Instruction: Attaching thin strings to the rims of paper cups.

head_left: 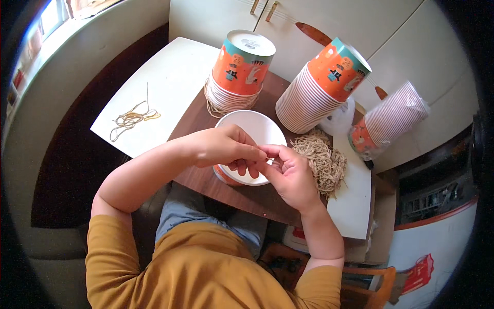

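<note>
Over an open paper bucket (250, 122), white inside with some orange on its outer wall, both my hands meet fingertip to fingertip. My left hand (226, 148) pinches from the left, thumb and forefinger together. My right hand (293, 177) pinches from the right, touching the left fingertips. Whatever lies between the fingers is too small to make out. Just right of my right hand lies a tangled heap of beige cord (321, 162). Behind the bucket, an upside-down bucket stack (237, 72), orange and teal, has cord loops around its lower rims.
A taller bucket stack (319, 90) leans at the back right. Beyond it, another stack (391, 116) is wrapped in clear plastic. Loose cords (133, 121) lie on the white tabletop (172, 72) at left. White cabinets (216, 18) close off the back; a wooden chair (378, 288) stands lower right.
</note>
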`<state>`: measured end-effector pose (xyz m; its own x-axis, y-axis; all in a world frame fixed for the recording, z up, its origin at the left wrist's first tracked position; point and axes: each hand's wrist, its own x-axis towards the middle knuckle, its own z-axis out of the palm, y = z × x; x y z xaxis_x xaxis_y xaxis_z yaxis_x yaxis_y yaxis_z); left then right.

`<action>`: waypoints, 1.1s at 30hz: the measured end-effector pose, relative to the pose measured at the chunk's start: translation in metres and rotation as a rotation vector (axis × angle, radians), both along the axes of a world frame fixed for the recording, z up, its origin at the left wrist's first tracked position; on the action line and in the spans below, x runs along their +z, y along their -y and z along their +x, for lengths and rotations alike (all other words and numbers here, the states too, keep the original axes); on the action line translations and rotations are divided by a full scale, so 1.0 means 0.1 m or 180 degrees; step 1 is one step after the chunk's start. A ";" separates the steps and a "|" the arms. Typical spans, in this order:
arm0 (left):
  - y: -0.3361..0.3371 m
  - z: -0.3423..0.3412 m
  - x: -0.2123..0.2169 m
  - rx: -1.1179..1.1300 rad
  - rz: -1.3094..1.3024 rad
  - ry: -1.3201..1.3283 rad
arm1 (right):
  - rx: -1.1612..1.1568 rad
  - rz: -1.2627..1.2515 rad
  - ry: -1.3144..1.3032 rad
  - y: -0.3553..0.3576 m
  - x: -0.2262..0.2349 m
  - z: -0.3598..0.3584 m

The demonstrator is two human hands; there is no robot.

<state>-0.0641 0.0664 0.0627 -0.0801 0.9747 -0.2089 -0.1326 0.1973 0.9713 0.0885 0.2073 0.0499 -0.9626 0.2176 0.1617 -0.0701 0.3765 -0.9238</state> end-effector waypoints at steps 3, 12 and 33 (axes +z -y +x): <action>0.00 -0.01 -0.04 0.0023 0.0024 0.0016 | -0.0030 -0.0016 0.0111 0.01 0.02 0.00; 0.13 0.08 0.01 0.0675 0.0581 -0.1422 | 0.0048 0.0014 0.0260 0.03 0.15 0.05; 0.31 -0.03 0.29 0.1323 0.1695 -0.2686 | -0.0265 0.1511 -0.1160 0.12 0.46 -0.29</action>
<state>-0.0674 0.0353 0.0922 -0.3449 0.7872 0.5111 0.6604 -0.1834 0.7281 0.0592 0.1953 0.0958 -0.8097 0.1133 0.5758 -0.3031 0.7595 -0.5756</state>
